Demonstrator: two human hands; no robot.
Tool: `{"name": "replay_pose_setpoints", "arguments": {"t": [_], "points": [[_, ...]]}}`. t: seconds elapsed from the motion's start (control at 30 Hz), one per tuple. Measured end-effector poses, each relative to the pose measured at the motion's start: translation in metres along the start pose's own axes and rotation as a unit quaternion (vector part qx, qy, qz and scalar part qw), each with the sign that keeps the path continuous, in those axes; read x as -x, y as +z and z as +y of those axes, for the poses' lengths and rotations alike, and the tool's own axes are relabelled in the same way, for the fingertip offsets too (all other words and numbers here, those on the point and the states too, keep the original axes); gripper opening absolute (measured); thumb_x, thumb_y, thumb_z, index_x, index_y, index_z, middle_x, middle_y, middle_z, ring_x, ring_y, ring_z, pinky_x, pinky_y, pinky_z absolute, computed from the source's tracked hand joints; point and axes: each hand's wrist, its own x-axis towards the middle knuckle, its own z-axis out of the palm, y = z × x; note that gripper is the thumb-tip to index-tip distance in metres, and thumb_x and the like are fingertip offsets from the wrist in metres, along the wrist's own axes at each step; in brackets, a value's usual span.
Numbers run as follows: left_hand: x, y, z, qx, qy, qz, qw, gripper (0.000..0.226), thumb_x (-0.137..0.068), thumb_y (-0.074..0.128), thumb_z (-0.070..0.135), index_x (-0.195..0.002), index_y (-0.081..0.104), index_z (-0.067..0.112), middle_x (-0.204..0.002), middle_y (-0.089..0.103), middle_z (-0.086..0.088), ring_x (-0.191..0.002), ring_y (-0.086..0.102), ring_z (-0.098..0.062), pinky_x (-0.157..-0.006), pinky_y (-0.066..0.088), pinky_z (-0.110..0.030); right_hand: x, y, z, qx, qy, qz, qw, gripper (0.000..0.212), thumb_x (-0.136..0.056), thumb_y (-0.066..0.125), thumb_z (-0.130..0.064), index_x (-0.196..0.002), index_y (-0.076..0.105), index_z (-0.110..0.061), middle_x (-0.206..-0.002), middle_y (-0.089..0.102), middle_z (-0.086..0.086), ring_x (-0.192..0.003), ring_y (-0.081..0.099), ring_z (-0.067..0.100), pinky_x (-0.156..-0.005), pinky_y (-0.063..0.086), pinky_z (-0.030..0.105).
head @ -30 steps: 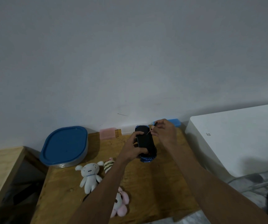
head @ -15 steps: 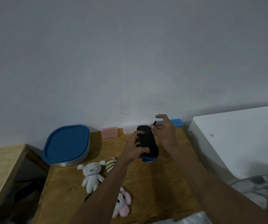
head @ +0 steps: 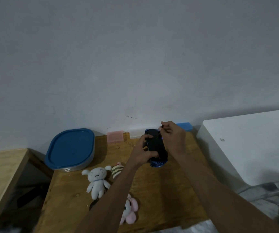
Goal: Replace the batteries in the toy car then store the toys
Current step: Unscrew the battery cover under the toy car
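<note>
A dark blue toy car (head: pixel 156 145) lies upside down, its black underside up, over the far part of the wooden table (head: pixel 160 195). My left hand (head: pixel 143 149) grips its left side. My right hand (head: pixel 173 137) is at the car's far end, its fingers pinched on a thin dark tool, likely a small screwdriver (head: pixel 161 127). A white plush (head: pixel 96 180), a striped plush (head: pixel 117 170) and a pink plush (head: pixel 130 210) lie on the table near my left forearm.
A container with a blue lid (head: pixel 70 149) stands at the table's back left. Pink (head: pixel 115 136), clear (head: pixel 135 134) and blue (head: pixel 184 126) small boxes line the wall. A white cabinet (head: pixel 249 145) stands to the right, a lower wooden surface (head: pixel 1 170) to the left.
My right hand has shifted slightly at the car's far end, its fingers now bunched on the tool. The left hand keeps its grip on the car.
</note>
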Motion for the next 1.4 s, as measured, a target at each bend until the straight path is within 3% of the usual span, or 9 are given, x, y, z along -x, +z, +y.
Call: {"name": "replay_pose_setpoints", "arguments": {"t": [0.1, 0.27, 0.4, 0.53, 0.73, 0.9, 1.4], "points": [[0.001, 0.001, 0.001, 0.008, -0.006, 0.005, 1.000, 0.065, -0.076, 0.076, 0.001, -0.126, 0.048, 0.032, -0.122, 0.055, 0.003, -0.111, 0.058, -0.023, -0.073, 0.064, -0.047, 0.002, -0.002, -0.002, 0.012, -0.010, 0.005, 1.000, 0.023, -0.085, 0.077, -0.014, -0.107, 0.073, -0.011, -0.096, 0.075, 0.002, -0.084, 0.069, 0.011, -0.076, 0.059, 0.025], [0.004, 0.002, 0.001, 0.007, -0.004, 0.012, 1.000, 0.066, -0.074, 0.076, 0.002, -0.126, 0.049, 0.032, -0.123, 0.057, 0.001, -0.112, 0.059, -0.025, -0.074, 0.064, -0.048, 0.001, -0.003, -0.006, 0.030, -0.008, 0.013, 0.999, 0.023, -0.088, 0.073, -0.008, -0.111, 0.074, -0.007, -0.095, 0.076, 0.007, -0.085, 0.070, 0.015, -0.081, 0.061, 0.033], [0.006, 0.004, 0.002, 0.010, -0.001, 0.010, 1.000, 0.064, -0.076, 0.075, 0.001, -0.126, 0.047, 0.030, -0.121, 0.056, 0.003, -0.113, 0.059, -0.024, -0.075, 0.064, -0.044, 0.004, -0.003, -0.009, 0.032, -0.051, 0.000, 0.998, 0.028, -0.086, 0.077, -0.011, -0.114, 0.074, -0.009, -0.100, 0.072, 0.004, -0.083, 0.067, 0.010, -0.077, 0.057, 0.019], [0.008, 0.006, 0.003, 0.014, 0.000, 0.010, 1.000, 0.064, -0.074, 0.076, 0.001, -0.123, 0.048, 0.031, -0.124, 0.058, -0.001, -0.113, 0.060, -0.025, -0.076, 0.064, -0.048, 0.005, 0.000, -0.014, 0.030, -0.042, 0.018, 0.999, 0.028, -0.087, 0.073, -0.005, -0.115, 0.074, -0.009, -0.094, 0.074, 0.006, -0.080, 0.067, 0.014, -0.079, 0.058, 0.026], [0.012, 0.007, 0.002, 0.012, 0.006, 0.018, 1.000, 0.065, -0.074, 0.076, 0.002, -0.124, 0.048, 0.031, -0.127, 0.057, -0.002, -0.113, 0.059, -0.023, -0.075, 0.064, -0.044, 0.010, -0.002, -0.018, 0.018, -0.046, 0.013, 0.999, 0.021, -0.086, 0.076, -0.010, -0.107, 0.074, -0.011, -0.098, 0.074, 0.002, -0.084, 0.069, 0.009, -0.076, 0.057, 0.017], [0.015, 0.011, 0.001, 0.017, 0.008, 0.021, 1.000, 0.066, -0.073, 0.077, 0.000, -0.124, 0.048, 0.031, -0.128, 0.058, -0.004, -0.113, 0.060, -0.025, -0.074, 0.065, -0.042, 0.013, 0.000, -0.022, 0.000, -0.045, 0.028, 0.999, 0.021, -0.087, 0.074, -0.007, -0.108, 0.076, -0.008, -0.098, 0.077, 0.004, -0.086, 0.073, 0.014, -0.082, 0.060, 0.027], [0.016, 0.013, 0.002, -0.006, 0.011, 0.024, 1.000, 0.065, -0.072, 0.076, 0.000, -0.122, 0.048, 0.032, -0.129, 0.055, -0.004, -0.115, 0.058, -0.027, -0.075, 0.064, -0.044, 0.015, -0.005, -0.021, -0.001, -0.026, 0.009, 1.000, 0.028, -0.092, 0.069, -0.008, -0.119, 0.073, -0.014, -0.109, 0.076, 0.003, -0.092, 0.068, 0.008, -0.085, 0.059, 0.025]]}}
